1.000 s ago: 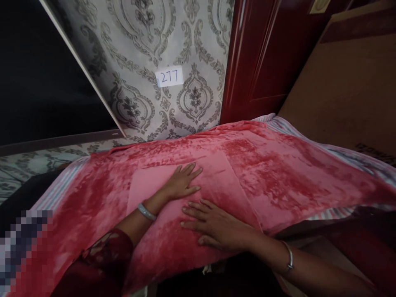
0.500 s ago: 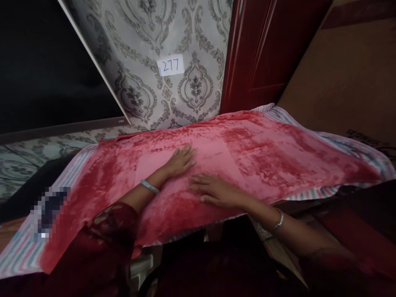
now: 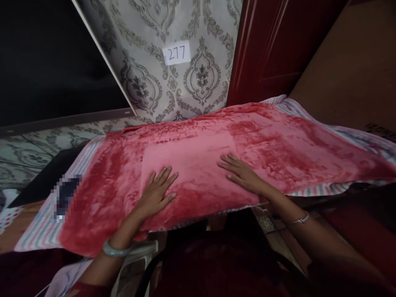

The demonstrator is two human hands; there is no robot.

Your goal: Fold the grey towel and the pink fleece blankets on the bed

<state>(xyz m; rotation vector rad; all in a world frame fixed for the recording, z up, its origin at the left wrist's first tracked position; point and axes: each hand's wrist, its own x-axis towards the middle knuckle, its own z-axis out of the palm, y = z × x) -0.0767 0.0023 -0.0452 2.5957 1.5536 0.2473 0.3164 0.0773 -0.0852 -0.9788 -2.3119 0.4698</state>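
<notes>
A plush pink-red blanket lies spread over a striped cloth, whose edges show at both ends and along the front. In its middle is a smoother, paler rectangular patch. My left hand rests flat on the blanket at the left of this patch, fingers spread, with a bangle at the wrist. Toward the patch's right side, my right hand also lies palm down with its fingers stretched out. Neither hand grips anything.
A dark screen stands at the back left. Behind are patterned wallpaper with a paper marked 277 and a red door panel. A brown cardboard box stands at right. A blurred-out dark object lies on the left striped edge.
My hands have moved apart: the left came back toward me and to the left, while the right slid to the right and slightly away. The camera view has shifted a little.
</notes>
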